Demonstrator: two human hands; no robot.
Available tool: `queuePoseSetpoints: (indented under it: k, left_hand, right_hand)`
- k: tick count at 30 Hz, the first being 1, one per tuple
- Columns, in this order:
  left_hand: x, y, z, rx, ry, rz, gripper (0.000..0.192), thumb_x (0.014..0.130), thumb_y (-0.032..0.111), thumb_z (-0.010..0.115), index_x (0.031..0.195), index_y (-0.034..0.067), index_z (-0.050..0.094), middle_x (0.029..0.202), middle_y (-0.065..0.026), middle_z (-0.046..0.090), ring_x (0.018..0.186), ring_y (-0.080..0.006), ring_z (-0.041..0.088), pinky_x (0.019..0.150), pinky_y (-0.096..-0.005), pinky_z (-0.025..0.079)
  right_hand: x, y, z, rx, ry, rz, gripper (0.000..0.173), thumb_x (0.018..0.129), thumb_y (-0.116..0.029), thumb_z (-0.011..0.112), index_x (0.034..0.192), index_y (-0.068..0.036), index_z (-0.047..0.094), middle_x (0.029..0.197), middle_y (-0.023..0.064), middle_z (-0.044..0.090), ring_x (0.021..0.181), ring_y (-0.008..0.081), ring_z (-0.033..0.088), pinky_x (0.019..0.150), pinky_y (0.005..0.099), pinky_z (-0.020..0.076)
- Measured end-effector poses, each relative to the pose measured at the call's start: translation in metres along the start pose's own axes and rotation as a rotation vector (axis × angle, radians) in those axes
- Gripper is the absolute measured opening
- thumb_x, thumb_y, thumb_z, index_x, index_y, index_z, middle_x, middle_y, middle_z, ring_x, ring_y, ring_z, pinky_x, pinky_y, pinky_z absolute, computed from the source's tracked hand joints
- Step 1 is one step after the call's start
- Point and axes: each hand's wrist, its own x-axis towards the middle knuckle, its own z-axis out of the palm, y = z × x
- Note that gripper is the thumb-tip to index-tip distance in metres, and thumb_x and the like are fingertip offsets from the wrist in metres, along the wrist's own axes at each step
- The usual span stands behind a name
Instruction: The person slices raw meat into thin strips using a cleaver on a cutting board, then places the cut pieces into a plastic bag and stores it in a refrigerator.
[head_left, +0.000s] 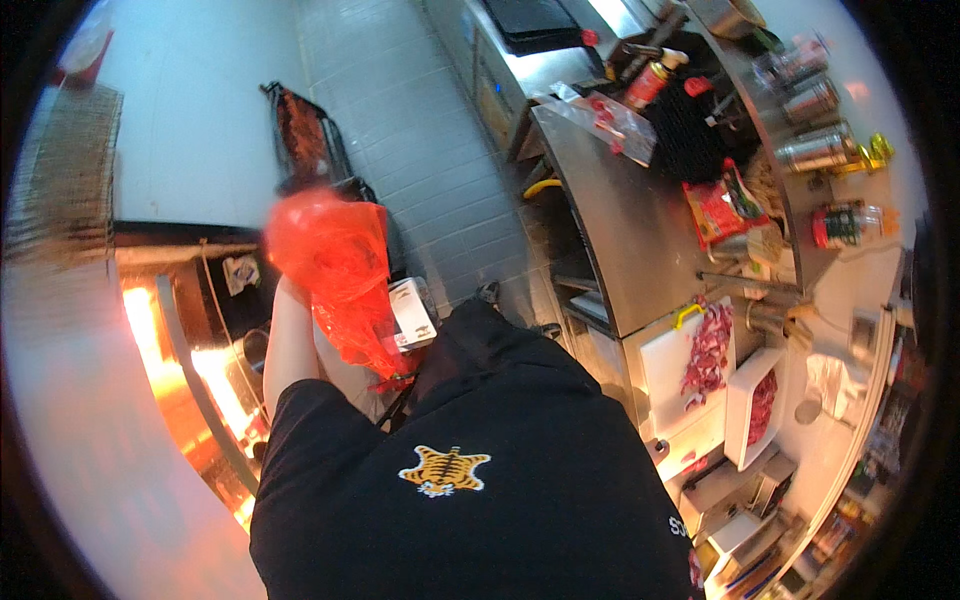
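Note:
My bare left forearm (291, 349) reaches forward from a black short sleeve and ends at a crumpled red plastic bag (337, 262). The bag covers my left hand, so its fingers are hidden; the bag's upper part is blurred. My right hand is out of view. Beside the bag's right edge is a white box or card with small pictures (411, 315). Just beyond the bag, a black-rimmed container or liner (341, 142) with reddish-brown contents (300, 135) stands near the wall.
At right, a steel counter (637, 232) carries food packets. Sliced raw meat (709, 349) lies on a white cutting board (660, 382) beside a white meat tray (739, 412). A brightly lit opening (217, 375) is at left. Grey tiles (435, 157) cover the floor ahead.

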Motion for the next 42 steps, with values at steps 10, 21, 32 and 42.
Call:
queuePoseSetpoints:
  k: [10,21,32,42]
  left_hand:
    - [-0.144,0.279,0.141,-0.604,-0.674,0.262,0.034,0.101,0.034,0.058,0.121,0.007,0.059,0.12,-0.0123,0.066,0.1,-0.0276,0.067,0.092,-0.0428,0.056]
    - [-0.355,0.493,0.306,-0.939,-1.396,0.011,0.036,0.104,0.033,0.056,0.133,0.012,0.054,0.132,-0.0102,0.062,0.104,-0.0267,0.066,0.095,-0.0429,0.057]
    - [-0.429,0.474,0.323,0.203,-0.731,1.096,0.09,0.077,0.053,0.087,0.14,-0.002,0.054,0.125,-0.0209,0.069,0.116,-0.031,0.067,0.099,-0.0411,0.052]
    - [-0.417,0.421,0.338,0.445,-0.695,1.239,0.048,0.082,0.034,0.077,0.117,0.002,0.07,0.105,-0.0212,0.075,0.101,-0.0401,0.072,0.087,-0.0462,0.057]
  right_hand:
    - [-0.02,-0.063,-0.019,-0.13,-0.042,0.279,0.044,0.098,-0.011,0.063,0.139,-0.001,0.053,0.129,0.0252,0.067,0.115,0.0417,0.066,0.097,0.0501,0.0538]
    - [0.0,-0.045,-0.015,-0.307,-0.121,0.208,0.06,0.091,-0.008,0.068,0.148,-0.011,0.047,0.131,0.0249,0.056,0.118,0.0441,0.058,0.096,0.0528,0.052]
    - [0.013,-0.148,0.027,0.243,-0.013,-0.39,0.057,0.093,-0.021,0.076,0.143,-0.007,0.052,0.133,0.0147,0.059,0.12,0.0324,0.058,0.106,0.0477,0.0442]
    - [0.012,-0.414,0.102,0.944,-0.644,-0.246,0.059,0.094,-0.031,0.075,0.141,-0.001,0.057,0.14,0.0174,0.063,0.13,0.0299,0.06,0.107,0.0405,0.0477]
